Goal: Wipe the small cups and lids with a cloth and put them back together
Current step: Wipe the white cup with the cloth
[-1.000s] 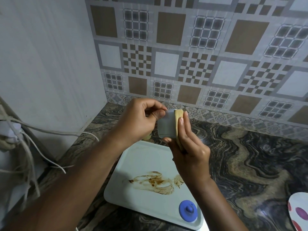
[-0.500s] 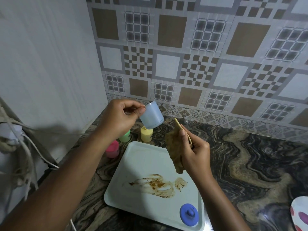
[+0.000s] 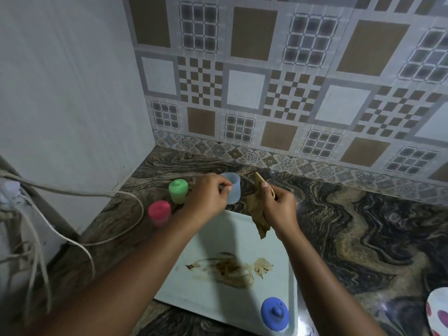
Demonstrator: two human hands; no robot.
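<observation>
My left hand pinches the rim of a small pale-blue cup, upright and low over the counter just beyond the tray's far edge. Beside it my right hand grips a stained brown-yellow cloth that hangs down over the tray. A blue lid with a knob lies at the near right corner of the white tray. A green-lidded cup and a pink-lidded cup stand on the counter left of my left hand. The yellow cup is hidden behind my hand.
A brown smear marks the tray's middle. Loose white cables trail across the counter's left side beside a white wall panel. A tiled wall closes the back. A spotted plate pokes in at the right edge.
My left hand has turned the blue cup upright and lowered it toward the counter by the lidded cups. The cloth came off the cup and stays in my right hand.
</observation>
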